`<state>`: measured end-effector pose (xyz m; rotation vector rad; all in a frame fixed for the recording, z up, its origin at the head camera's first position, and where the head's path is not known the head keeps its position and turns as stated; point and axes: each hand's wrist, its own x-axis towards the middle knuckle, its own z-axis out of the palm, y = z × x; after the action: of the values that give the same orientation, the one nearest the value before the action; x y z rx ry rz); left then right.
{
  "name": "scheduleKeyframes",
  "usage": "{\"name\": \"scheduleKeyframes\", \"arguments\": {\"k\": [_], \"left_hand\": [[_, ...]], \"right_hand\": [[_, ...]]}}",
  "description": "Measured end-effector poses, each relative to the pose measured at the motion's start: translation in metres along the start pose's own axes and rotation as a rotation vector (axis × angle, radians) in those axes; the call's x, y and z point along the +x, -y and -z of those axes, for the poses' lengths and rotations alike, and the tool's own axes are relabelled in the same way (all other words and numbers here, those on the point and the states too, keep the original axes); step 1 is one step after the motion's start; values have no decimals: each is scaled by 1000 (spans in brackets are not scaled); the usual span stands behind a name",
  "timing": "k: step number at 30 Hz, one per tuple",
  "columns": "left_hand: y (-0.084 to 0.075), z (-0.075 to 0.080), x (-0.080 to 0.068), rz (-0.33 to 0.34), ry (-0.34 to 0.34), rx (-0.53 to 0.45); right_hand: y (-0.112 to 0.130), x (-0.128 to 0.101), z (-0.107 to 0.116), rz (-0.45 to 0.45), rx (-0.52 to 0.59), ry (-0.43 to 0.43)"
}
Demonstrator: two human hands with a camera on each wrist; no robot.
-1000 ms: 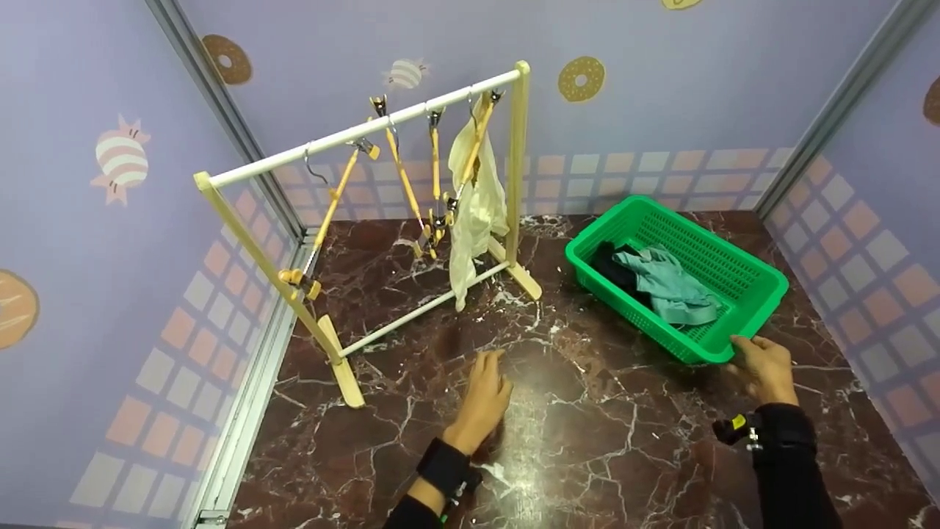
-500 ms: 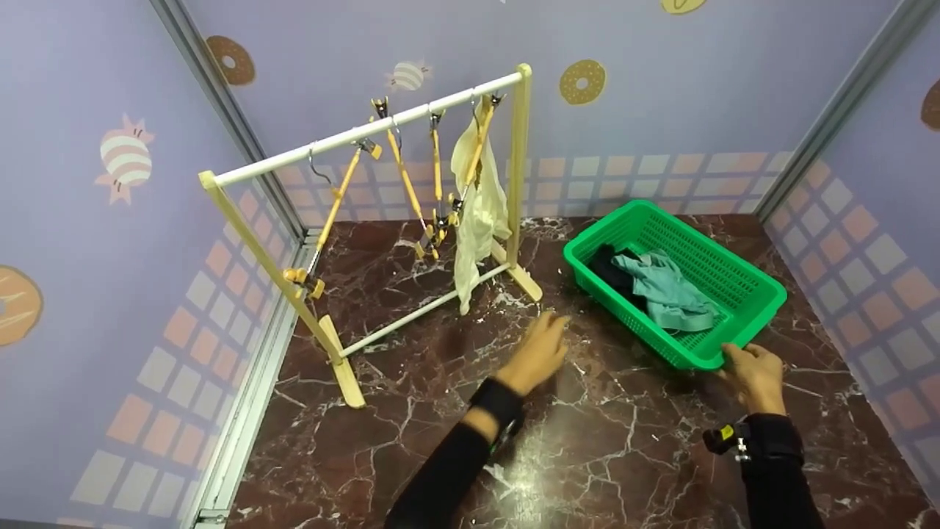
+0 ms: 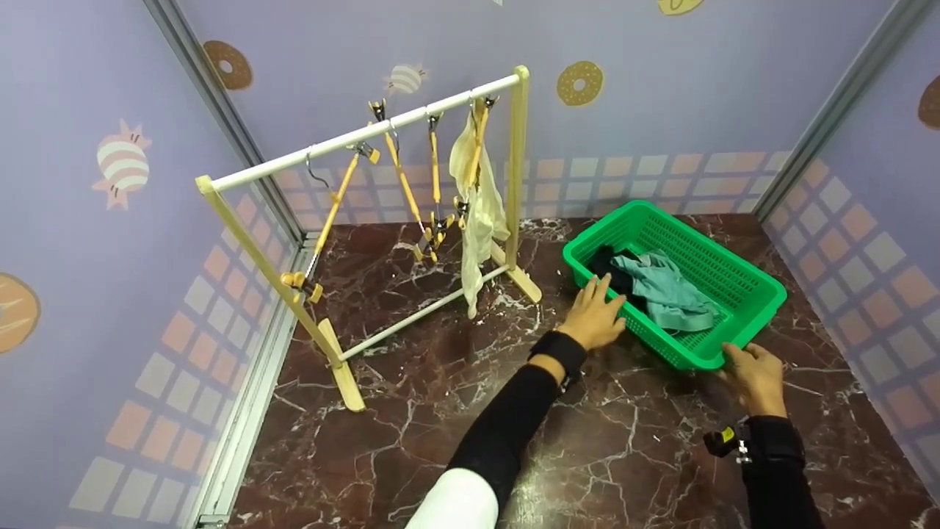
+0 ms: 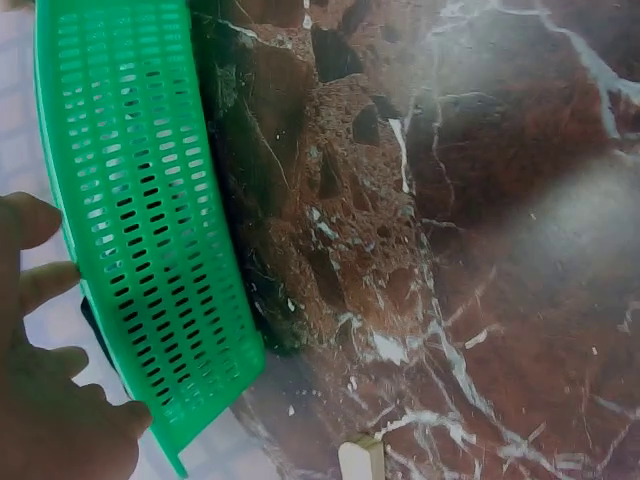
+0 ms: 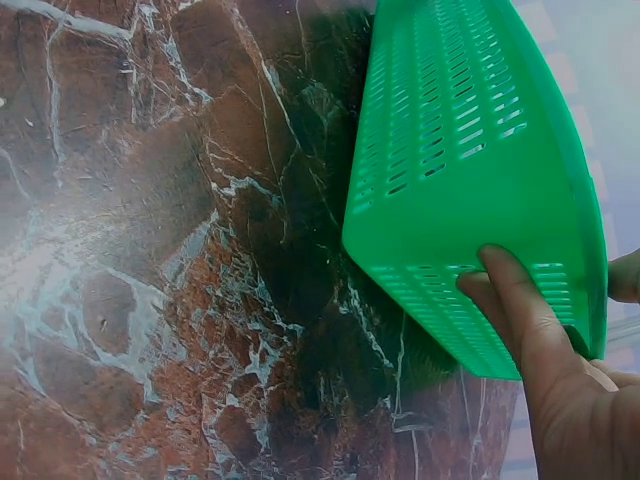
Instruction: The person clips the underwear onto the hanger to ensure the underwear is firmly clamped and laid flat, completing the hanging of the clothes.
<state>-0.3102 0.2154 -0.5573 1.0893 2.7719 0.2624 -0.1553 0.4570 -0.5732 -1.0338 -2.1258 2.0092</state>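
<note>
A green plastic basket (image 3: 742, 283) with slotted walls stands on the floor at the right. Inside it lie a teal garment (image 3: 672, 294) and a black cloth (image 3: 615, 270). My right hand (image 3: 756, 376) grips the basket's near right corner; in the right wrist view its fingers (image 5: 515, 300) lie along the outer wall, with the thumb over the rim. My left hand (image 3: 593, 316) is at the near long rim, close to the black cloth. In the left wrist view its fingers (image 4: 50, 285) are spread and reach over the rim, holding nothing.
A small wooden clothes rack (image 3: 517, 176) with a white top bar stands at the left. Several clip hangers (image 3: 402, 180) hang from it, and a cream garment (image 3: 481, 220) hangs at its right end. Purple patterned walls (image 3: 661, 95) enclose the marbled floor (image 3: 411, 441).
My left hand has moved right and forward from the middle of the floor to the basket's rim. The basket's near corner has shifted slightly left with my right hand on it.
</note>
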Motion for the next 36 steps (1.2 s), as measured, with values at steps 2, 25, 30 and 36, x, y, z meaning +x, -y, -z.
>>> {"name": "scheduleKeyframes", "arguments": {"k": [2,25,30,36], "left_hand": [[-1,-1,5,22,35,-31],[-5,24,23,1,-343,-143],[1,43,21,-44,-601,-345],[6,66,16,-136,-751,-413]], "right_hand": [[0,0,1,5,-14,10],[1,2,0,-33,94,17],[1,4,-1,-43,110,-2],[-2,4,-2,-69,75,-21]]}}
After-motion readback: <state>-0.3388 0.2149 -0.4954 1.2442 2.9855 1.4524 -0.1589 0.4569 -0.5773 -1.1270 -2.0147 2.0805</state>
